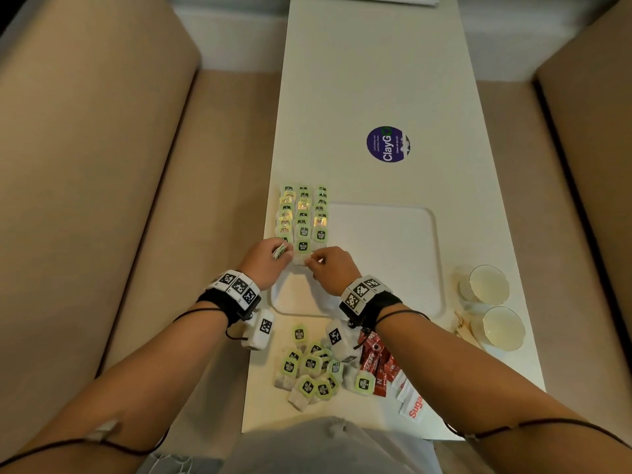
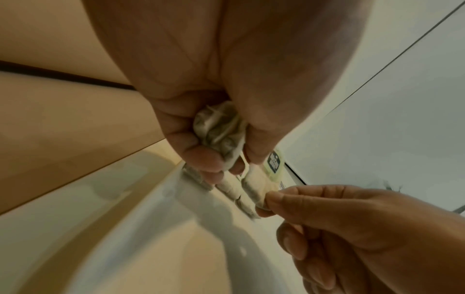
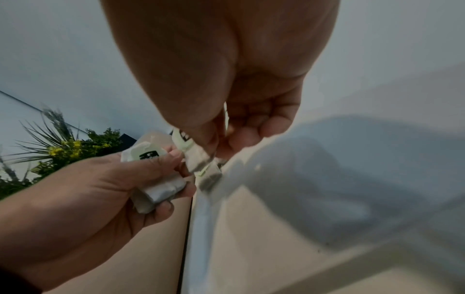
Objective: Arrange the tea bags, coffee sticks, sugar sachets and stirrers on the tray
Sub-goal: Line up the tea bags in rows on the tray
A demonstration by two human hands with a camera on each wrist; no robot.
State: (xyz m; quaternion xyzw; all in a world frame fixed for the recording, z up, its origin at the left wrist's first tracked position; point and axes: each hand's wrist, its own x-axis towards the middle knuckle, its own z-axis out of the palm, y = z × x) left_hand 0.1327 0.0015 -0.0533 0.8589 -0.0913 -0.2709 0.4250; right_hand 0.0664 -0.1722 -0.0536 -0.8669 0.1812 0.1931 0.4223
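Writing readable on the surface [image 1: 376,80]: "ClayG" on a purple sticker [image 1: 388,144], "Suga" on a sugar sachet [image 1: 414,407]. Tea bags [image 1: 302,215] lie in three rows at the tray's [image 1: 393,241] left end; their tag print is too small to read. Left hand [image 1: 265,256] grips several bags; right hand [image 1: 330,265] pinches one. Red coffee sticks [image 1: 378,362] are partly hidden by the right wrist.

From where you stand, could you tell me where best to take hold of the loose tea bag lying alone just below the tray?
I'd pinch that tea bag by its green paper tag, coming from above: it lies flat and face up, apart from the pile, so the tag's edges look free. The tray rim sits just beyond it.
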